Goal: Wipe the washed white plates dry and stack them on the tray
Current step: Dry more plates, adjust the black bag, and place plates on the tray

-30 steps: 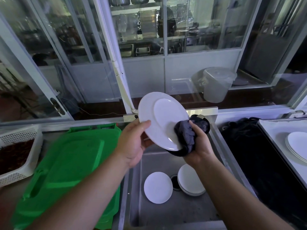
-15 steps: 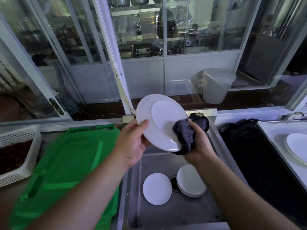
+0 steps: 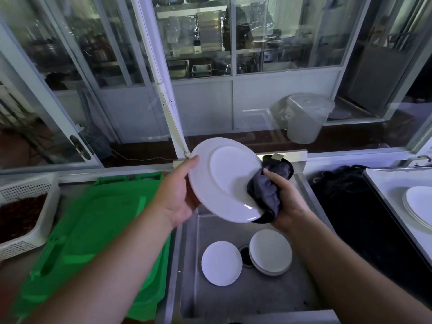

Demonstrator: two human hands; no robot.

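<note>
Frame centre: our left hand (image 3: 180,197) grips the tilted white plate (image 3: 224,181) by its rim; our right hand (image 3: 284,197) clutches a dark cloth (image 3: 266,192) against the plate's lower right edge, above the sink (image 3: 245,293).

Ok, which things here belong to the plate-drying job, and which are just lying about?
In the job:
held plate, gripped by left hand
dark cloth in right hand
plates in the sink
stacked plates on the tray

Lying about:
green lid
white basket
bucket behind the glass
</note>
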